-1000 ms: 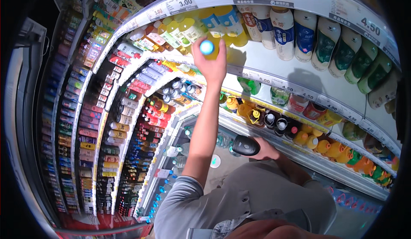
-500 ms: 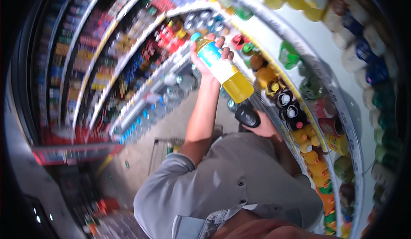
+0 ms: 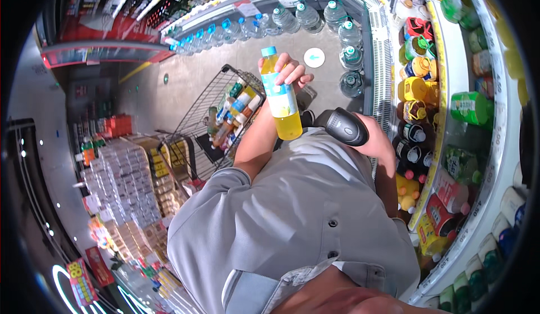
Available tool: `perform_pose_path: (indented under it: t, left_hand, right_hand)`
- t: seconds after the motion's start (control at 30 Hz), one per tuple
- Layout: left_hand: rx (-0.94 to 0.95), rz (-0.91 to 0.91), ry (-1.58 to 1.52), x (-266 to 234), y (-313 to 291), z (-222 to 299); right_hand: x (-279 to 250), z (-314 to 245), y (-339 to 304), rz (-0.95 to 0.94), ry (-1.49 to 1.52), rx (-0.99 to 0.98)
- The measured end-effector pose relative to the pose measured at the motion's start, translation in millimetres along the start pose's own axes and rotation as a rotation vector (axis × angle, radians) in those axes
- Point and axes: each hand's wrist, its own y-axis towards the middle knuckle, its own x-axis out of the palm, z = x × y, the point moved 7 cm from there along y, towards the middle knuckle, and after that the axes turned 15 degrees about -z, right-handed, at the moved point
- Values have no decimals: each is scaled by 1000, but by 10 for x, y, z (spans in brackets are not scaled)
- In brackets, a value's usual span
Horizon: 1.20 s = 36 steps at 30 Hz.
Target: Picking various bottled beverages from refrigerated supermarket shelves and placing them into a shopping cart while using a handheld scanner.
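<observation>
Grocery aisle, grey floor [image 3: 194, 66], stocked drinks shelf [image 3: 457, 72] on the right, clear water jugs [image 3: 306, 19] lined up at the far side. Wire shopping cart [image 3: 226, 68], loaded, is on the left. Left hand [image 3: 289, 72] is raised, grip wrapped around 1 blue-capped yellow drink bottle [image 3: 288, 124], leaning slightly, ahead of the torso. Right hand [image 3: 372, 139] is lower, grip curled around a black handheld device [image 3: 346, 127].

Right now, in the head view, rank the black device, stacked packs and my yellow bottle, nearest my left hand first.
1. Yellow bottle, in your left hand.
2. Black device, in your right hand.
3. Stacked packs, far over on the left.
</observation>
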Motion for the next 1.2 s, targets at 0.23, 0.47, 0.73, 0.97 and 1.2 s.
perform_pose_path:
  t: [0.23,0.47,0.73,0.97,1.2]
  left_hand:
    - [82,-137,-108,318,-319,401]
    - [18,-443,-134,630,-656,763]
    - [293,-45,49,407,-1608,1541]
    - [766,1279,205,34,-4184,2598]
    - [942,1922,323,248,-6756,2730]
  right_hand:
    - [220,-311,638,-235,-65,20]
    - [590,-254,1052,-456,-188,94]
    - [1154,-34,1578,-223,-81,137]
    - [1824,-15,1989,-307,-78,238]
    - [2094,-8,2295,-289,-124,341]
